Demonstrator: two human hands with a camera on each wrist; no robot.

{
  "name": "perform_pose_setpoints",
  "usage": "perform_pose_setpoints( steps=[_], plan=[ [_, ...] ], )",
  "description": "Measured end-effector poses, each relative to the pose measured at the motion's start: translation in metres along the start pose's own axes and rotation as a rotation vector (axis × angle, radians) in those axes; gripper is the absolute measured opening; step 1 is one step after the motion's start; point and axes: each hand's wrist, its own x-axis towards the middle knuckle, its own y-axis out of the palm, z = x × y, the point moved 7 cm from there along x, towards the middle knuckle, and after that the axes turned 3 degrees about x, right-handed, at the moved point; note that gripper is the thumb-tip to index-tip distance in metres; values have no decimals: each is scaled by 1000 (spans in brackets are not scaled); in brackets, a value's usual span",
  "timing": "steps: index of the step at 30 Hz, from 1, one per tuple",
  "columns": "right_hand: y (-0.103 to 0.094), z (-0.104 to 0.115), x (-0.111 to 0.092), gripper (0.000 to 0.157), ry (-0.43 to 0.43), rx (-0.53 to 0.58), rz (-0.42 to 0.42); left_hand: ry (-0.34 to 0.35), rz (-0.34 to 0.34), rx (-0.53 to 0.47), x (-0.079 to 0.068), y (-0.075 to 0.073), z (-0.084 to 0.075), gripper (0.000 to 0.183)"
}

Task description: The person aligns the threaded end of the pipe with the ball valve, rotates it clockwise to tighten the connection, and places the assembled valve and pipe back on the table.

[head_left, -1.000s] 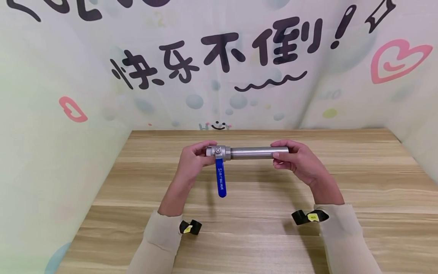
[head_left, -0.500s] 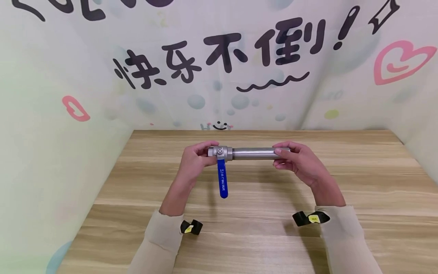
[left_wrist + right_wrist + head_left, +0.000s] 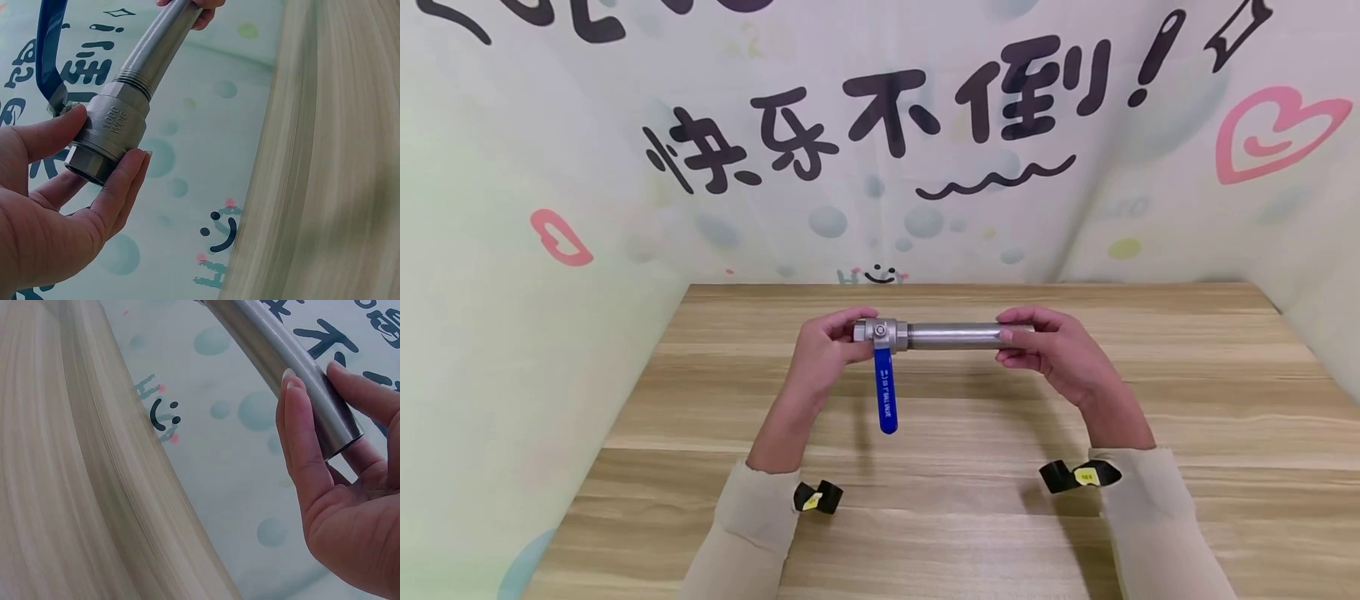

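Observation:
A steel ball valve [image 3: 887, 332] with a blue lever handle [image 3: 886, 392] is joined to a steel pipe [image 3: 955, 336], and both are held level above the table. My left hand [image 3: 822, 350] grips the valve's left end between thumb and fingers. The lever points down toward me. At the other end, my right hand [image 3: 1060, 350] pinches the pipe near its tip. Threads [image 3: 134, 80] show where the pipe enters the valve [image 3: 112, 128] in the left wrist view. In the right wrist view, thumb and fingers lie on opposite sides of the pipe [image 3: 312, 387].
Below the hands lies a wood-grain table [image 3: 955, 517]. A printed cloth [image 3: 775, 233] with dark characters stands along its back edge and sides. Both beige sleeves carry a black strap mount [image 3: 1078, 476] at the wrist.
The right thumb and fingers shift slightly on the pipe's end, covering more of it than a second ago. Valve, lever and left hand look nearly the same; the whole view sways a little.

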Motion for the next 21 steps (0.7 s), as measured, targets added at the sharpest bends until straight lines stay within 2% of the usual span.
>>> perform_pose_setpoints(
  steps=[9, 21],
  plan=[
    [4, 2, 0, 35, -6, -1, 54, -7, -13, -6, 0, -1, -1, 43],
    [3, 2, -1, 27, -10, -12, 72, -14, -4, -5, 0, -1, -1, 45]
  ],
)
